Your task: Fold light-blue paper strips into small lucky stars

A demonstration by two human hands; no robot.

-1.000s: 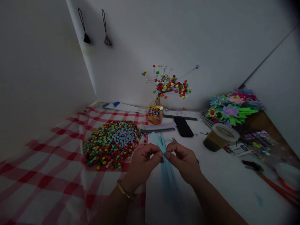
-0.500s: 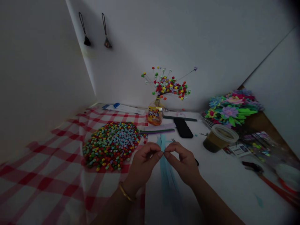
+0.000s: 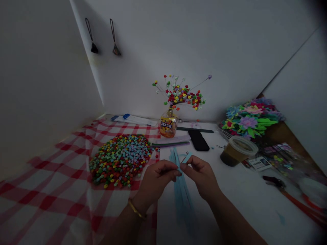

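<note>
My right hand (image 3: 201,173) pinches a short light blue paper strip (image 3: 187,158) between thumb and forefinger, its end sticking up to the left. Close beside it, my left hand (image 3: 159,177) has its fingertips pinched together; whatever lies between them is too small to make out. Beneath both hands, a bundle of long light blue strips (image 3: 182,194) runs down the white table (image 3: 237,207). To the left, a large heap of small colourful folded stars (image 3: 122,158) rests on a red and white checked cloth (image 3: 51,190).
Behind the hands stand a labelled bottle (image 3: 168,126) with star-tipped stems and a black phone (image 3: 198,140). Farther right are a plastic tub (image 3: 238,149), fuzzy flowers (image 3: 249,119) and pliers (image 3: 274,182). Dark strips (image 3: 171,144) lie near the bottle.
My hands have moved slightly apart. The blue strip, upright between both hands before, now tilts up to the right from my right fingertips. The view has shifted a little.
</note>
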